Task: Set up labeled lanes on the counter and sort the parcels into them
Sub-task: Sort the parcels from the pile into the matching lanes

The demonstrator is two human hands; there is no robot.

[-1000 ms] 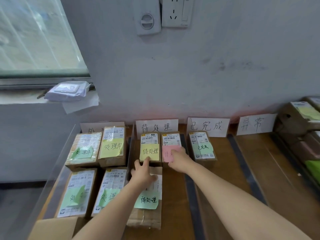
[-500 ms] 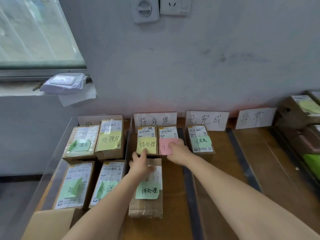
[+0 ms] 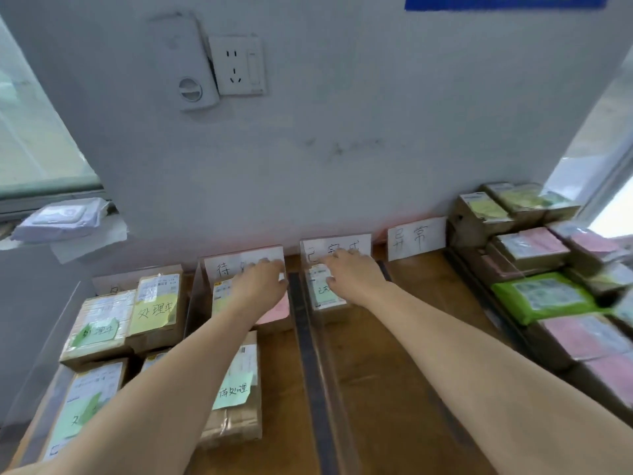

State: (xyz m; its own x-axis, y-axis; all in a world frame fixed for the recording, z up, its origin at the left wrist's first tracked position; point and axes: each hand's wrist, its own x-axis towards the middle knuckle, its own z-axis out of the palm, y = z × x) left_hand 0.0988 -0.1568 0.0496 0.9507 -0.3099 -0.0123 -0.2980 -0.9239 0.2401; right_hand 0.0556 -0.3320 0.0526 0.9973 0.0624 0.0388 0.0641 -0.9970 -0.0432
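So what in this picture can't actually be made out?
All in the head view:
- Middle lane label: later characters covered by the left-hand grip.
- Next label: lower half behind the right-hand grip.
- Leftmost label: mostly hidden behind parcels.
- Blue sign: cut off by the top edge.
- Right-side stack: print blurred.
- Whether either grip holds anything: fingertips hidden.

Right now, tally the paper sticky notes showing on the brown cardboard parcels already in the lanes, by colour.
Green paper sticky notes: 4
Yellow paper sticky notes: 2, one partly under the left hand
Pink paper sticky note: 1
Total: 7
The left forearm covers most of one left-lane parcel.
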